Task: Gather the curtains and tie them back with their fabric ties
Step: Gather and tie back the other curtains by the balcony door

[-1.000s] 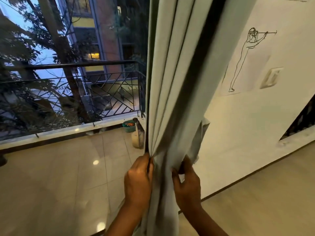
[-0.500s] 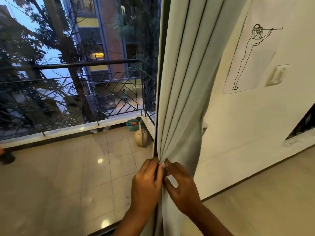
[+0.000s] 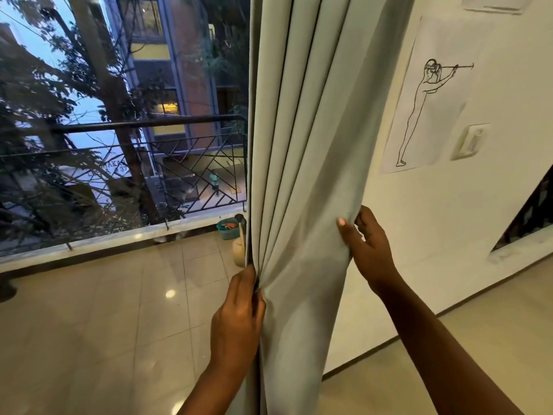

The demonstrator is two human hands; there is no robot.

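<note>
The curtain (image 3: 302, 163) hangs by the window beside the wall, soft and floppy, with the left hand (image 3: 236, 322) squeezing its bunched folds and the right hand (image 3: 366, 247) pinching its far edge, good places to hold while gathering it.

Pale curtain (image 3: 302, 175) bunched in folds; left hand (image 3: 236, 319) gripping near pleats, right hand (image 3: 366, 247) pinching far-right edge.
</note>
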